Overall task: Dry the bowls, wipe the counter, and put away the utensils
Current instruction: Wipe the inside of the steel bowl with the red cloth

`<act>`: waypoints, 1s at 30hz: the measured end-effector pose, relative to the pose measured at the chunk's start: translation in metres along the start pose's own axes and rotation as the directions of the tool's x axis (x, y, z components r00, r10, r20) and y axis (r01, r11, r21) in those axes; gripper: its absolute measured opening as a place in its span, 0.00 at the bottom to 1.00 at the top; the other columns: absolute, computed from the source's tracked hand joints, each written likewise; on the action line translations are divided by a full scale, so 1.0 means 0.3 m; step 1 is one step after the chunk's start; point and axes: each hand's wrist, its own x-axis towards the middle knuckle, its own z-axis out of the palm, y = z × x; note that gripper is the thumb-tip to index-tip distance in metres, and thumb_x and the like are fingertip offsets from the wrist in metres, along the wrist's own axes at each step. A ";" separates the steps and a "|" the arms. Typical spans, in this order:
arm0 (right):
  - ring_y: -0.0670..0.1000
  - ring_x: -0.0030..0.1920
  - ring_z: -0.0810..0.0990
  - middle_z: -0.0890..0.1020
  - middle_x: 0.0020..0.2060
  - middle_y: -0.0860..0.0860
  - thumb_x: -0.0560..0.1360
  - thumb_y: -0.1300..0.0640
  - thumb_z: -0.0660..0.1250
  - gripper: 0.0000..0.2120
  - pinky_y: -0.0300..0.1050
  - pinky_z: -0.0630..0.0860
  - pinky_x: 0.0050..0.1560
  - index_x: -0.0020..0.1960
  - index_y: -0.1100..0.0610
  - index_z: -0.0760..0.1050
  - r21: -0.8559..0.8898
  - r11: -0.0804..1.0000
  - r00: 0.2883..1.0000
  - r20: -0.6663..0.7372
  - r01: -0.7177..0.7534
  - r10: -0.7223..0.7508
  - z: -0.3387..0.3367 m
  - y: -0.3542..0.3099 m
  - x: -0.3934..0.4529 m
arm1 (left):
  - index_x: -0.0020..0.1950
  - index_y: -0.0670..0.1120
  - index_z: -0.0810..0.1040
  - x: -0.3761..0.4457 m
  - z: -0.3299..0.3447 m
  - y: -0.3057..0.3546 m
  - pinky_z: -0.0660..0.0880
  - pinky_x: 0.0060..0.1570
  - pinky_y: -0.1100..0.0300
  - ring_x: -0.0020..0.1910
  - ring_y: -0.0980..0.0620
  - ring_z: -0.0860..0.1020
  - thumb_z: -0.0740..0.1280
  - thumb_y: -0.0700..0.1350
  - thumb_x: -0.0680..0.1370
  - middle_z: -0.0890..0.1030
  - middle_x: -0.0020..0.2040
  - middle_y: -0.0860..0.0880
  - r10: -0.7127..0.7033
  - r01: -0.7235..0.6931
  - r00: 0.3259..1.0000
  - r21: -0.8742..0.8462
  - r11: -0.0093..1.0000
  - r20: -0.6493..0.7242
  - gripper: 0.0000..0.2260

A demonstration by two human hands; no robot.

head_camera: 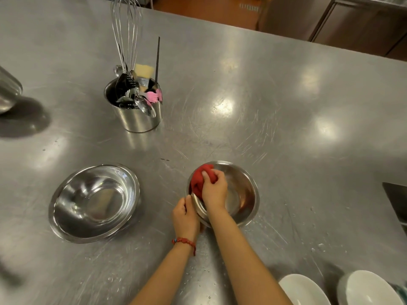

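A small steel bowl (242, 194) sits tilted on the steel counter (264, 106), near the front. My right hand (214, 190) grips a bunched red cloth (201, 176) and presses it against the bowl's inner left wall. My left hand (185, 216) holds the bowl's near-left rim, thumb over the edge. A larger steel bowl (94, 203) stands upright to the left, nothing in it. Further back, a steel utensil pot (136, 117) holds a whisk (126, 34), spoons, a pastry brush and a pink silicone brush.
Water drops speckle the counter near my arms. Two white bowls (304, 289) (372, 289) sit at the bottom right edge. A steel container (8, 89) pokes in at the left edge. A dark object (396, 199) lies at the right edge. Beyond the counter's far edge are floor and cabinets.
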 end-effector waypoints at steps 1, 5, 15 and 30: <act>0.49 0.50 0.74 0.77 0.49 0.51 0.76 0.57 0.64 0.09 0.41 0.69 0.51 0.55 0.57 0.72 -0.035 0.999 1.000 0.024 0.003 -0.002 0.000 -0.001 -0.003 | 0.28 0.46 0.66 0.001 -0.001 -0.002 0.63 0.23 0.71 0.26 0.55 0.64 0.59 0.40 0.79 0.68 0.26 0.50 -0.002 0.002 1.000 -0.002 1.000 -0.008 0.18; 0.47 0.48 0.73 0.76 0.45 0.48 0.74 0.59 0.66 0.07 0.38 0.67 0.50 0.52 0.57 0.74 -0.190 0.979 0.961 0.276 0.072 -0.017 -0.054 0.030 -0.005 | 0.28 0.47 0.63 -0.002 -0.009 -0.004 0.62 0.23 0.69 0.26 0.56 0.62 0.58 0.38 0.79 0.65 0.25 0.51 0.037 -0.036 0.999 0.018 0.999 -0.032 0.19; 0.50 0.48 0.72 0.76 0.52 0.53 0.76 0.56 0.64 0.09 0.42 0.68 0.47 0.55 0.55 0.69 0.005 1.000 0.951 -0.310 0.006 -0.004 -0.037 -0.043 0.040 | 0.27 0.48 0.60 -0.067 0.022 0.013 0.63 0.21 0.72 0.22 0.58 0.64 0.60 0.37 0.78 0.64 0.23 0.51 0.089 -0.085 0.994 0.058 0.995 -0.069 0.20; 0.58 0.63 0.72 0.71 0.65 0.57 0.77 0.56 0.61 0.15 0.47 0.68 0.62 0.64 0.54 0.71 -0.489 0.839 0.948 -0.067 0.239 -0.310 -0.243 -0.052 0.063 | 0.25 0.45 0.70 -0.077 -0.038 -0.023 0.74 0.23 0.58 0.23 0.47 0.73 0.63 0.45 0.77 0.73 0.23 0.42 -0.034 0.036 0.989 -0.009 0.999 0.147 0.19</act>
